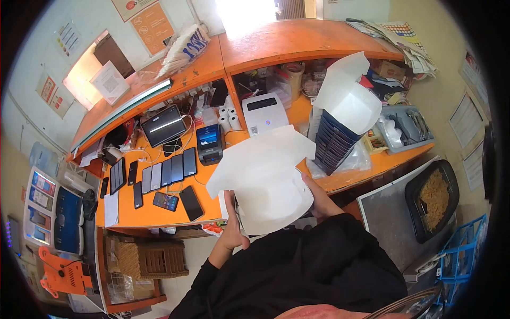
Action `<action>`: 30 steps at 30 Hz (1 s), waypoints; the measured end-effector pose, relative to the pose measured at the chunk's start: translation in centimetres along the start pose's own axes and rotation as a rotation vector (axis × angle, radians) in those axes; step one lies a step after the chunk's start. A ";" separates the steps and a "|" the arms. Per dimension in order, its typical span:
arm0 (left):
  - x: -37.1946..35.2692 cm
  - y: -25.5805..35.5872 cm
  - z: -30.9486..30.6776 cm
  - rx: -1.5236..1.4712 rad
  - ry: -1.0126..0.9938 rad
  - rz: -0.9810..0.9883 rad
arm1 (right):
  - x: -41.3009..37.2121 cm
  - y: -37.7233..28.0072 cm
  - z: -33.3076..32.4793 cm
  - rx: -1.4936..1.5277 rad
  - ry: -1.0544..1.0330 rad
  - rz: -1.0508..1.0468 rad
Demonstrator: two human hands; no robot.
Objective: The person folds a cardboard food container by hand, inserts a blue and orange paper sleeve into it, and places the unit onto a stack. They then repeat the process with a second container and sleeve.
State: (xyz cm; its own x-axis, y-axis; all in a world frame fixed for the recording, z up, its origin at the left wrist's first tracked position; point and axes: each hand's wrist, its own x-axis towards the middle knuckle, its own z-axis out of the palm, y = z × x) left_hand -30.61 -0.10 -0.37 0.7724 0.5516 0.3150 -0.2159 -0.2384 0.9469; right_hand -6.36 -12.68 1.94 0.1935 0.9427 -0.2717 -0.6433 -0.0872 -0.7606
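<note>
Between my two hands is a white paper food box (265,186) with its flap raised at the far side and its pale inside facing me. My left hand (232,224) presses against the box's left side, palm inward and fingers pointing up. On the other side, my right hand (317,195) grips the box's right wall; some of its fingers are hidden behind the wall. A tall stack of nested food boxes (336,139), dark blue outside and white inside, leans on the orange counter (350,179) just beyond my right hand.
Several phones (166,171), a tablet (164,125) and a card terminal (209,143) lie on the counter's left. A white printer (264,114) stands behind the box. At right are a grey cutlery tray (406,126) and a black pan of food (433,201).
</note>
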 end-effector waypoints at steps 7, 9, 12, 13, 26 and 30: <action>2.1 -0.2 0.6 -0.252 0.120 -0.140 | -1.3 -3.1 -0.3 -0.428 -0.413 -0.587; 3.4 1.4 1.4 -0.225 0.063 -0.063 | -3.8 -5.9 1.6 -0.625 -0.220 -0.558; 4.9 2.6 1.9 -0.042 -0.097 0.022 | -5.9 -8.4 2.8 -0.611 -0.039 -0.517; 6.0 3.7 2.8 -0.038 -0.073 0.088 | -6.3 -9.0 2.9 -0.556 0.001 -0.504; 17.9 8.4 16.2 0.296 -0.081 0.713 | -9.9 -16.5 7.5 -1.827 0.359 -1.051; 20.6 7.8 18.1 0.218 -0.108 0.783 | -10.3 -19.4 6.8 -1.733 0.386 -0.833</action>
State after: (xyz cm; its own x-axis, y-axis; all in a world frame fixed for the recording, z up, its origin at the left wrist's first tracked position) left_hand -5.56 -5.08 12.31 0.5018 0.0832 0.8610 -0.6044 -0.6783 0.4178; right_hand -0.91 -18.55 23.46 0.2931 0.8209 0.4901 0.9308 -0.1278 -0.3425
